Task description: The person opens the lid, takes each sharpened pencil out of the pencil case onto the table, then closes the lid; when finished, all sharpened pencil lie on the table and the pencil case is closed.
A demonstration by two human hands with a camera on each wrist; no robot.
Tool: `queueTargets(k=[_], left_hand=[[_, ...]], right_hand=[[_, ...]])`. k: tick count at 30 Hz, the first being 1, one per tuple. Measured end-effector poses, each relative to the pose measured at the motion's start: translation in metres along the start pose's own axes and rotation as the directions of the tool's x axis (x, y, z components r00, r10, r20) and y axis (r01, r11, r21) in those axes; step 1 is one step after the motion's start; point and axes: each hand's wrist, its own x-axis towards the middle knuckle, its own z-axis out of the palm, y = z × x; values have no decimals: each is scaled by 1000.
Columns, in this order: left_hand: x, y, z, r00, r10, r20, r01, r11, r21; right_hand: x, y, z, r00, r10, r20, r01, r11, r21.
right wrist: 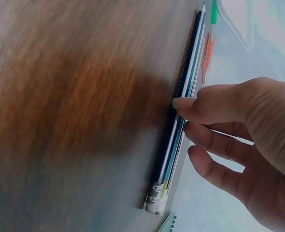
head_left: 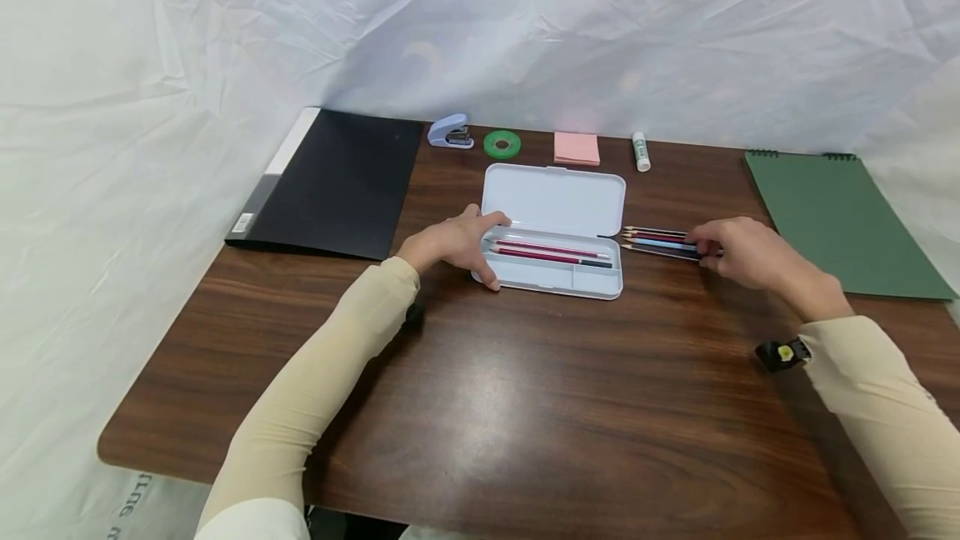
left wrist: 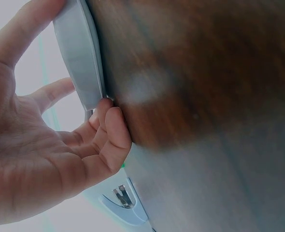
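Pinching pencils (head_left: 660, 242) right of the open case (head_left: 555, 198) with the right hand (head_left: 742, 254), touching its left end with the left hand (head_left: 456, 242) spread wide; could drop one through uneven grip!

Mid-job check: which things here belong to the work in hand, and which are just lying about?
In the job:
open pencil case, gripped by the left hand
two pencils inside it
loose pencils, held by the right hand

Lying about:
black folder
stapler
green tape
pink sticky notes
glue stick
green spiral pad
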Motion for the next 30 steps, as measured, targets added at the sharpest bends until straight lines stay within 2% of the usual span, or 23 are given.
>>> queueTargets(k=[21,25,30], left_hand=[[-1,0,0,1000,8,-3,-8,1000,1],[-1,0,0,1000,8,-2,-8,1000,0],[-1,1,0,1000,5,1,-5,1000,1]], right_hand=[[-1,11,-1,999,25,-27,-25,999,-26],[0,11,-3,999,15,-50,-16,1000,-22],[5,3,-8,992,0,-126,3,1000,23]])
